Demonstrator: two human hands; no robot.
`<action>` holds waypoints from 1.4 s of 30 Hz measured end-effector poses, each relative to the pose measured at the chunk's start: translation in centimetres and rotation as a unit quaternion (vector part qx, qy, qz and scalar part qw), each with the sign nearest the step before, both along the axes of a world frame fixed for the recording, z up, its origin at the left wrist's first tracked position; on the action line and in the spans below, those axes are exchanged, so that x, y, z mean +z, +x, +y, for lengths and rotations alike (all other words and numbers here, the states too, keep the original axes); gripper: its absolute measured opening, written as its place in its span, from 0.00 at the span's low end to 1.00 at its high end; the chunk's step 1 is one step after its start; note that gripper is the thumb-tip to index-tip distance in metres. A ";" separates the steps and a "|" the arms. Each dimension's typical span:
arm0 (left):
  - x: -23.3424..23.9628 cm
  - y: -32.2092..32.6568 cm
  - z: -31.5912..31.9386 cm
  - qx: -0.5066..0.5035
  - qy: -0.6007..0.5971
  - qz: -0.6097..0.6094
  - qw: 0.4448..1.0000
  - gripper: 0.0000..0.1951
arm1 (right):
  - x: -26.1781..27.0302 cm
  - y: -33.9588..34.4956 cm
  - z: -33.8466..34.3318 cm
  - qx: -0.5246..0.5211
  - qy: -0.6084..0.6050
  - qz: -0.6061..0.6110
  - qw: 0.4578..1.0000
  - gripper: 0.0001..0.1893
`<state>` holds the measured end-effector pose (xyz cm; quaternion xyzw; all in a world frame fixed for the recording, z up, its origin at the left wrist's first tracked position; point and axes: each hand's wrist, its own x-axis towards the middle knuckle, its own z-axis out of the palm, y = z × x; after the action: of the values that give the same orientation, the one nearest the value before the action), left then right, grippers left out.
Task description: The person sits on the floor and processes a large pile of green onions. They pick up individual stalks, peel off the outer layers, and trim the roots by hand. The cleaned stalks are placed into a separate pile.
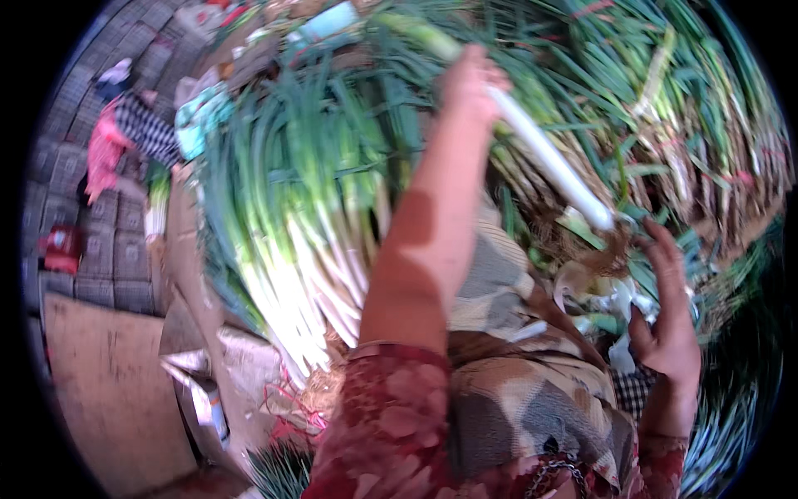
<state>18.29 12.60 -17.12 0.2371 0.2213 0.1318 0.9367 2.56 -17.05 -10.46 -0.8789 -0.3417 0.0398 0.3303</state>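
Observation:
My left hand (475, 84), with the arm stretched forward, grips a single large green onion (548, 156) around the upper part of its white stalk. The onion slants down to the right, and its brown roots (611, 249) hang close to my right hand (667, 318). That hand is curved, fingers apart, with nothing seen between them. Thin pale peelings (623, 299) lie below the roots, left of the right hand. Beneath my left forearm spreads a pile of green onions (312, 249) with clean white stalks. Some blur softens the held onion.
Unpeeled green onions with brown, dry outer leaves (673, 143) are heaped at the upper right. Red string (305, 405) lies by the clean pile's roots. Another person (124, 137) is at the far left, near stacked dark crates (112, 249). A wooden board (112, 387) stands lower left.

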 end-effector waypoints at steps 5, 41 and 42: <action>1.2 0.5 -5.2 -0.011 0.018 0.019 1.000 0.08 | -0.9 2.1 3.6 -0.148 -0.144 0.054 0.977 0.22; -0.9 1.0 -6.7 0.150 0.257 0.026 0.954 0.08 | -11.3 1.8 2.5 -0.084 -0.025 -0.048 0.995 0.20; -0.6 0.7 -6.8 0.153 0.265 0.030 0.952 0.08 | -11.6 2.0 2.1 -0.080 -0.045 -0.062 0.994 0.20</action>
<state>18.94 5.80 -17.69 0.4440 0.2403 0.3199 0.8017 4.56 -14.93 -22.01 -0.9182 -0.2880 -0.0264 0.2708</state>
